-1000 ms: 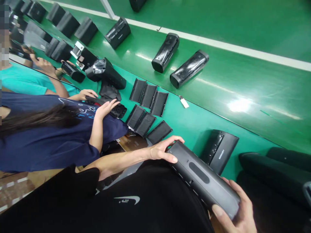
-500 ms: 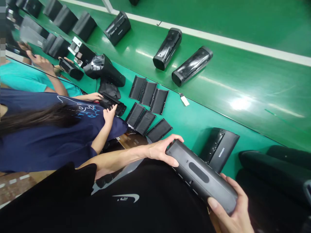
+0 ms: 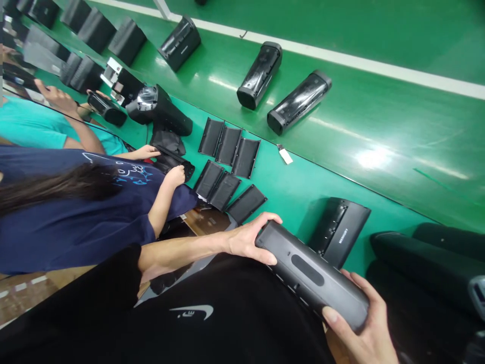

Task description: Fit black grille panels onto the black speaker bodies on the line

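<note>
A long black speaker housing (image 3: pixel 326 275) lies between my two hands, tilted down to the right close to my body. It has a dark oval recess on its upper face and small slots along the near edge. My left hand (image 3: pixel 252 240) grips its far left end, thumb on top. Around the lower right end wraps my right hand (image 3: pixel 366 316), thumb on the near side and fingers behind. Just beyond it, another black speaker housing marked MERKURY (image 3: pixel 341 230) rests on the green table (image 3: pixel 291 189).
Several black curved panels (image 3: pixel 229 145) lie left of centre, near a small white tag (image 3: pixel 285 155). Speakers with shiny film (image 3: pixel 299 102) stand on the green surface beyond. Large dark rounded shapes (image 3: pixel 428 268) are at right. A co-worker in navy (image 3: pixel 76 222) handles a black part at left.
My hands and the held speaker housing stay almost in place, with a slight shift of the view. The co-worker's near hand has moved slightly to the right and its fingers have curled in.
</note>
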Demonstrator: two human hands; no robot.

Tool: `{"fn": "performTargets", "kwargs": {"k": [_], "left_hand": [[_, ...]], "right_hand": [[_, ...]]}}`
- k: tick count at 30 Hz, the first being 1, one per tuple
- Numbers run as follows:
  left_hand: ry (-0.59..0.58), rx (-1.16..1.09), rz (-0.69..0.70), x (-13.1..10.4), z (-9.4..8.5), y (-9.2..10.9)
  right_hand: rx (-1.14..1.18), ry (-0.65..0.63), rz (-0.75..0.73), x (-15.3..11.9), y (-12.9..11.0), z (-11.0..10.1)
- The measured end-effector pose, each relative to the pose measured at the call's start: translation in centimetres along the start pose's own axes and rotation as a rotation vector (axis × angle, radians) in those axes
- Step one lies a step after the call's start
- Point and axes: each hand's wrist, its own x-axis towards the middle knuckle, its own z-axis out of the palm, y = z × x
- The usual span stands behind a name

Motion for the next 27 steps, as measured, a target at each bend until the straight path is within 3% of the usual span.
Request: {"fn": "performTargets", "kwargs": {"k": [7, 13, 20, 23, 27], "left_hand": [[0.006, 0.062, 0.006, -0.7, -0.1, 0.7], [0.1, 0.04, 0.058, -0.2, 0.2, -1.1], [-0.018, -0.087, 0.077, -0.3, -1.3, -3.3], [-0.098, -0.038, 0.124, -0.1, -2.1, -3.6], [-0.115, 0.057, 0.171, 0.1, -2.6, -3.5]], "right_hand": [[-0.106, 0.046, 0.044, -0.9, -1.7, 0.1], [-0.022, 0.007, 0.027, 0.0, -1.9, 0.9], [0.065, -0.065, -0.015, -0.9, -1.4, 0.4], [0.123, -0.089, 0.02, -1.4, -1.6, 0.4], [0.185, -0.048, 0.044, -1.8, -2.3, 0.8]]}}
